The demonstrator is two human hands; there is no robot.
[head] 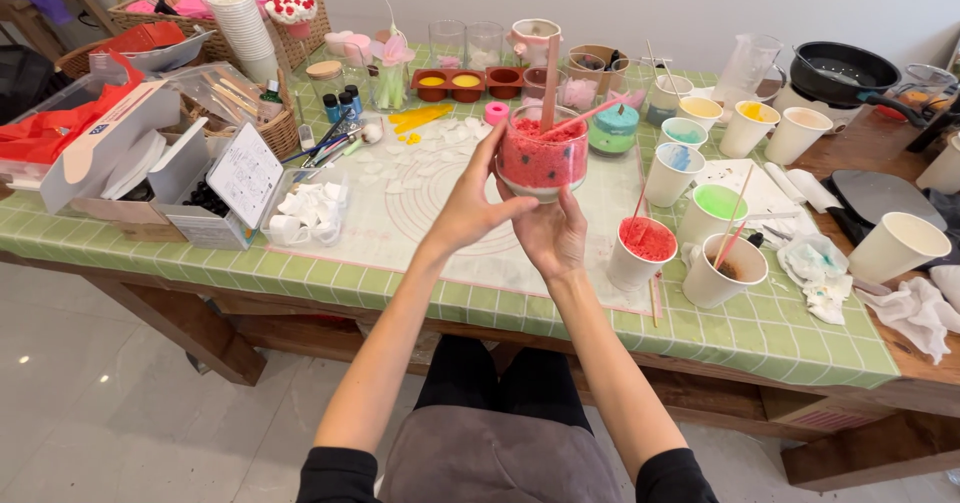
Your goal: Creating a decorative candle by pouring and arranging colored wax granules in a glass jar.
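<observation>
Red-filled glass cup (541,159) between both hands, left fingers (487,168) and right fingers (570,206) curled against it.

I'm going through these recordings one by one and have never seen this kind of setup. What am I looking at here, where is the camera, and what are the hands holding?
There is no machine here: a seated person works with bare hands. The one picture comes from a camera worn on the person's head, looking down along both arms. The left hand and right hand together hold up a clear glass jar filled with red material flecked with dark specks; pale sticks stand in it. Below is a table with a green checked cloth and a white mat. On it stand paper cups, one with red contents, one with green, plus a black pan and wicker baskets.
</observation>
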